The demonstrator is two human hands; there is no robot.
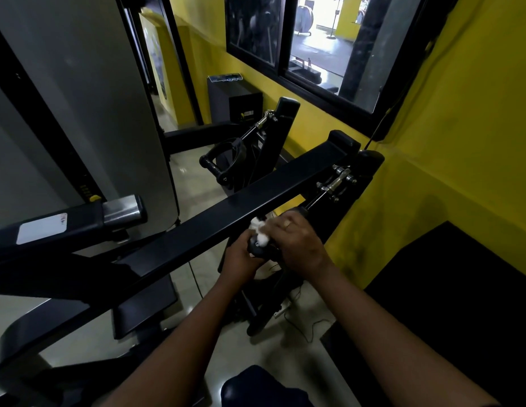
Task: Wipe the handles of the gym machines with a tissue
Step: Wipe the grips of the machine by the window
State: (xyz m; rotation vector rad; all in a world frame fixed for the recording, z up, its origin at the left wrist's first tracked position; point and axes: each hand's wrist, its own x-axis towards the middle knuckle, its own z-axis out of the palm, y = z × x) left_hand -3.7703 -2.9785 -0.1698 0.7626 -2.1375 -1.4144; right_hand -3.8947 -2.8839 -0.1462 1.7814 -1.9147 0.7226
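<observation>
In this yellow-walled gym corner, the handle (255, 250) sits mid-frame just under the sloping black beam (197, 230), my left hand (241, 255) gripping its lower-left end, my right hand (297, 239) clamping the tissue (260, 230) onto it just up-right, where its axis seemingly runs.

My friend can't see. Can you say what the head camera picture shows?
A person wipes a black gym machine handle: the left hand grips it while the right hand holds a white tissue against it. Yellow walls stand behind.
</observation>
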